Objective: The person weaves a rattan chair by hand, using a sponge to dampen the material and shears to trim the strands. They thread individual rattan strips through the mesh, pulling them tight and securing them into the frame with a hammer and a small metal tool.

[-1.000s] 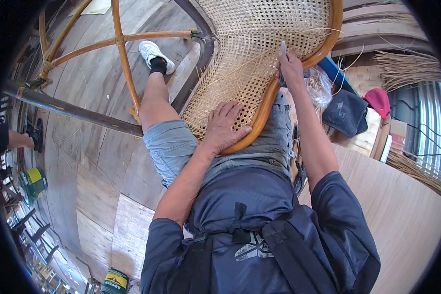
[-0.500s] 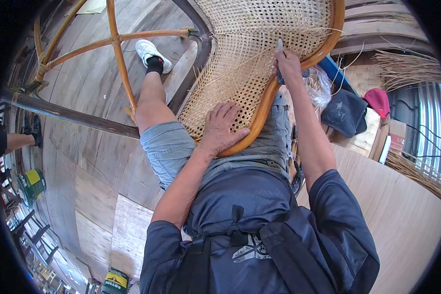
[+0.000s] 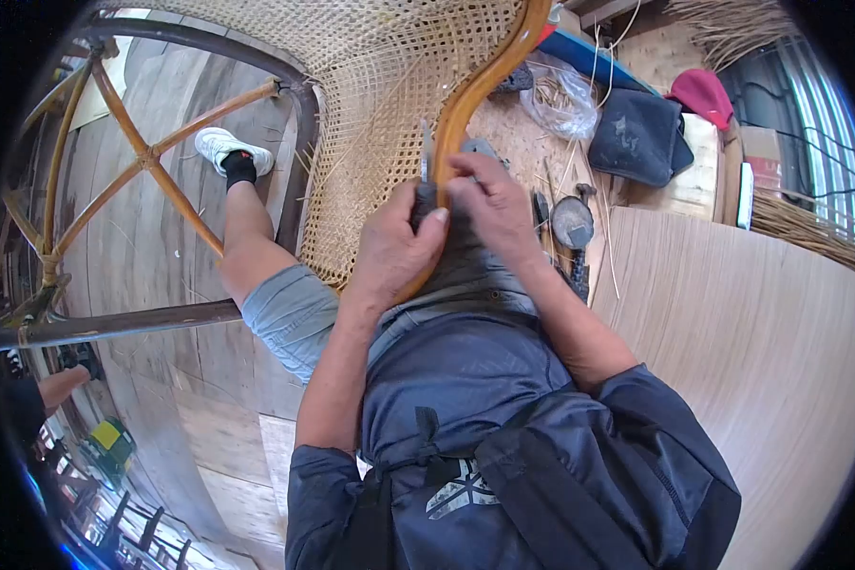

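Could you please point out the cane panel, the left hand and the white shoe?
Cane panel (image 3: 372, 109), head view: on its woven mesh.
Left hand (image 3: 394, 245), head view: on the back of the hand.
White shoe (image 3: 219, 146), head view: on its upper.

bright light; edges bowed, corners black; right grip (image 3: 494, 211) blurred.

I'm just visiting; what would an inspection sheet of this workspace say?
Surface: pale wood-grain panel at the person's right; grey wooden plank floor at left.
Job's things: open-weave beige cane webbing inside a curved orange-brown wooden rim; dark-handled tool with a narrow pale blade.
Clutter: crumpled clear plastic bag, dark cloth item, red cloth item, loose beige cane strips.
Hands: left hand grips the tool; right hand, blurred, is beside the rim, contact unclear.
Cables: nothing clearly identifiable.
Surroundings: another person's leg and a green can with yellow label, far left.
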The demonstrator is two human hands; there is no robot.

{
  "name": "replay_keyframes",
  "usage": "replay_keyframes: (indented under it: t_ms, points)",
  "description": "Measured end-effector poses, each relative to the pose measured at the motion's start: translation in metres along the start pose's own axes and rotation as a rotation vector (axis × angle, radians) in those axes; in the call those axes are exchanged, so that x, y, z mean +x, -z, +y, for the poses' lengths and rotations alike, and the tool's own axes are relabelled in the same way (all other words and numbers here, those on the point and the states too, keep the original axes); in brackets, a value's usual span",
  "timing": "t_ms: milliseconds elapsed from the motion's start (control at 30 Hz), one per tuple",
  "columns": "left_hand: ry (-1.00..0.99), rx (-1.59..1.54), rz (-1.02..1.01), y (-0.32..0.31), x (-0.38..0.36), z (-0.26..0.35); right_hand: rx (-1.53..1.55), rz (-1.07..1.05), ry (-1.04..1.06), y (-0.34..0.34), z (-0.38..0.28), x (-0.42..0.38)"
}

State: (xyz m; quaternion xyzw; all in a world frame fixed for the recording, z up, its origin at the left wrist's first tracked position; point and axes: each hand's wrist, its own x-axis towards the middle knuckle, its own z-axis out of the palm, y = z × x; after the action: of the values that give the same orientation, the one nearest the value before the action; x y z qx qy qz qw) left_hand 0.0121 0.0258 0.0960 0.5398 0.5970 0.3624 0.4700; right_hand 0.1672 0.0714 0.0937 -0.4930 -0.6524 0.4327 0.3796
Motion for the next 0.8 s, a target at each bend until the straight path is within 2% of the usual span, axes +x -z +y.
replay_keyframes:
  t_ms: [33,100,167,233,267,400,500,633,733,800]
  points:
    - [0.043,-0.154,0.033,0.001,0.001,-0.004,-0.056,0.054,-0.064,0.014,0.013,-0.003]
    - [0.131,-0.462,0.109,0.008,0.003,-0.012,-0.166,0.194,-0.267,0.050,0.081,-0.014]
    - [0.136,-0.569,0.140,0.016,0.000,-0.020,-0.072,0.283,-0.507,0.077,0.113,-0.039]
    - [0.214,-0.707,0.173,0.020,-0.004,-0.025,-0.224,0.245,-0.546,0.096,0.139,-0.064]
    - [0.167,-0.735,0.159,0.017,-0.006,-0.029,-0.200,0.200,-0.655,0.103,0.146,-0.076]
    - [0.181,-0.831,0.162,0.000,-0.012,-0.044,-0.519,0.173,-0.484,0.103,0.133,-0.122]
    - [0.217,-0.804,0.169,-0.003,-0.011,-0.046,-0.592,0.368,-0.345,0.123,0.135,-0.139]
    - [0.305,-0.764,0.146,-0.004,-0.008,-0.039,-0.755,0.519,-0.505,0.178,0.200,-0.139]
    - [0.316,-0.690,0.178,-0.006,-0.002,-0.045,-0.440,0.088,-0.788,0.190,0.199,-0.126]
    - [0.225,-0.563,0.164,-0.004,0.005,-0.051,-0.500,0.136,-0.715,0.193,0.236,-0.131]
